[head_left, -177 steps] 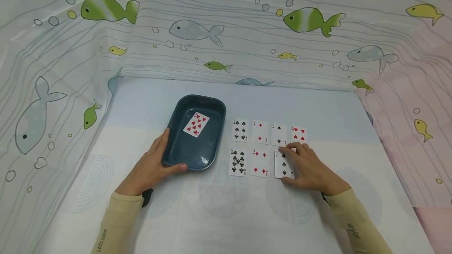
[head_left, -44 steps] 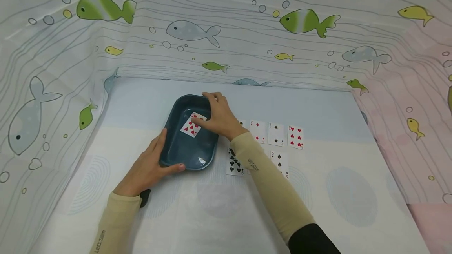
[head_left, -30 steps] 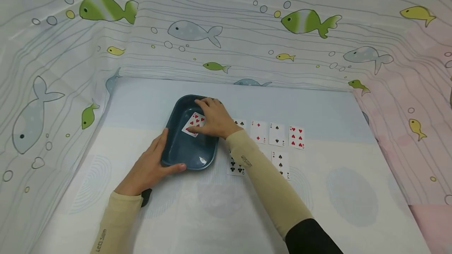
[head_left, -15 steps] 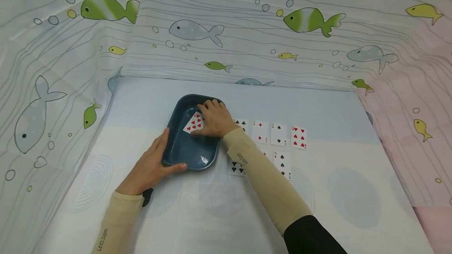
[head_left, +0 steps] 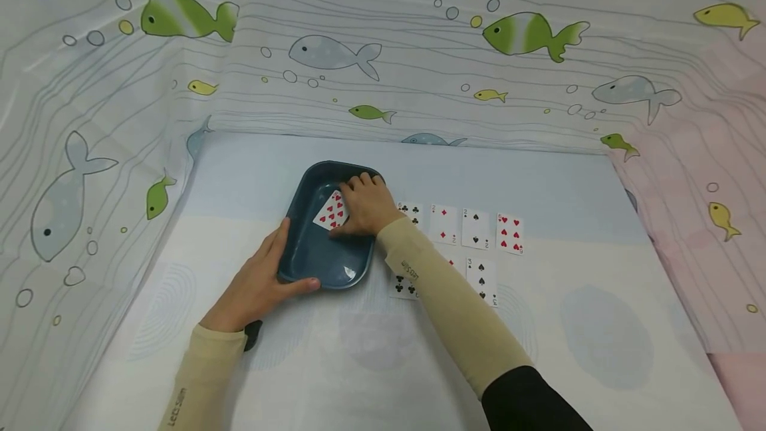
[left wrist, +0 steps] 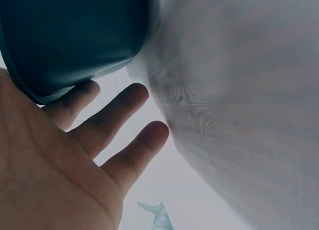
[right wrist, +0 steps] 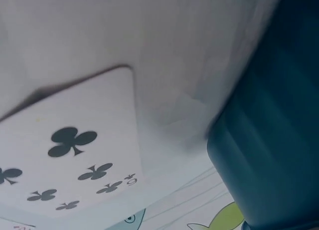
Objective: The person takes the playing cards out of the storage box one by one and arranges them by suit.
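Observation:
A dark blue tray point(head_left: 299, 218) stands left of centre on the table. My left hand point(head_left: 263, 281) grips its near left corner, thumb on the near rim and fingers along the outer wall; the left wrist view shows those fingers point(left wrist: 119, 120) beside the tray point(left wrist: 70, 35). My right hand point(head_left: 365, 205) is down inside the tray, fingers curled over the right part of a hearts card point(head_left: 330, 213), thumb at the card's near edge. Whether another card lies under the palm is hidden.
Right of the tray lie face-up cards: six of clubs point(head_left: 411, 211), two of diamonds point(head_left: 444, 223), two of spades point(head_left: 475, 228), six of hearts point(head_left: 510, 233), three of spades point(head_left: 481, 280). My right forearm partly covers a clubs card point(head_left: 402, 287) point(right wrist: 75, 155). Fish-print curtains wall in the table.
My right hand left the three of spades, crossed to the tray, and has sunk onto the hearts card over the last second. The left hand has kept its hold.

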Tool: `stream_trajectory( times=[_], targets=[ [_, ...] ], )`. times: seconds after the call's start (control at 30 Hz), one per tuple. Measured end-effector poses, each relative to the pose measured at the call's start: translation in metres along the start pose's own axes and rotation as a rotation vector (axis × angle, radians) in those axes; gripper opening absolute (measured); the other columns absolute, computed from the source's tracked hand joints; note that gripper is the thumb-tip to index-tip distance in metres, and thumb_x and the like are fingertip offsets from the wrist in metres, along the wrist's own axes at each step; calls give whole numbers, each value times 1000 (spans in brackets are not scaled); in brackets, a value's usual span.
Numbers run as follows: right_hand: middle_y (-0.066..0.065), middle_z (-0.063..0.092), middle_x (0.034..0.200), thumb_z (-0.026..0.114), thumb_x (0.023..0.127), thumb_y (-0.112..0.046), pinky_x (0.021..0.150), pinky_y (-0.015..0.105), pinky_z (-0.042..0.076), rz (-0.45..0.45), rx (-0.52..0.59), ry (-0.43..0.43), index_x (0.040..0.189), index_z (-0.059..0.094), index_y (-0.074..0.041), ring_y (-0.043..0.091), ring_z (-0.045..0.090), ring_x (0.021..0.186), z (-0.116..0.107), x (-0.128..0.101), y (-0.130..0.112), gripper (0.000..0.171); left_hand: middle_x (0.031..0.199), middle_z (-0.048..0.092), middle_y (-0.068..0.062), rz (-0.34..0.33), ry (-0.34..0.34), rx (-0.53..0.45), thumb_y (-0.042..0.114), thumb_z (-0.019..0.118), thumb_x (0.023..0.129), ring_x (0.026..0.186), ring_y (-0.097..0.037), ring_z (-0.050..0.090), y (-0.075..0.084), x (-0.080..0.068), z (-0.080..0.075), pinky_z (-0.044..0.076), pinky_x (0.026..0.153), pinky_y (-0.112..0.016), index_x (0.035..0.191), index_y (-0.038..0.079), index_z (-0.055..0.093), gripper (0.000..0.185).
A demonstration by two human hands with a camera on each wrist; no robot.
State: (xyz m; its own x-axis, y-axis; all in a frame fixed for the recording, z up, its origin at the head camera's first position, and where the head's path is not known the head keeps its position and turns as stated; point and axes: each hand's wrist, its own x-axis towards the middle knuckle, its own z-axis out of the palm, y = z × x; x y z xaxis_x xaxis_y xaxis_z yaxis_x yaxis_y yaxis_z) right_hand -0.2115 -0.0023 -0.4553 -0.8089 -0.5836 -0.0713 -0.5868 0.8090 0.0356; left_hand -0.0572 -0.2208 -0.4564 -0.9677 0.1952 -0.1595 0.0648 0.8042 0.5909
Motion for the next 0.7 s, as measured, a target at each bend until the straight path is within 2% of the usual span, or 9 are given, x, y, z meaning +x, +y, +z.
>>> stream_trajectory(
  times=[0.37,0.7],
  targets=[
    [5,55,141,66,76,-79,111,42,36,5,20,-17,150,49,-16,24,47,128,0,1,1,99,168,10,-15,6,5,2,77,71,76,147,-44,25,0,1,1,30,111,-66,163,27,-11,129],
    [8,52,141,68,76,-75,112,42,36,-13,47,24,154,43,-11,25,47,126,3,0,3,104,168,10,-16,6,7,5,76,71,76,147,-44,25,0,1,1,30,111,-66,163,27,-11,129]
  ],
)
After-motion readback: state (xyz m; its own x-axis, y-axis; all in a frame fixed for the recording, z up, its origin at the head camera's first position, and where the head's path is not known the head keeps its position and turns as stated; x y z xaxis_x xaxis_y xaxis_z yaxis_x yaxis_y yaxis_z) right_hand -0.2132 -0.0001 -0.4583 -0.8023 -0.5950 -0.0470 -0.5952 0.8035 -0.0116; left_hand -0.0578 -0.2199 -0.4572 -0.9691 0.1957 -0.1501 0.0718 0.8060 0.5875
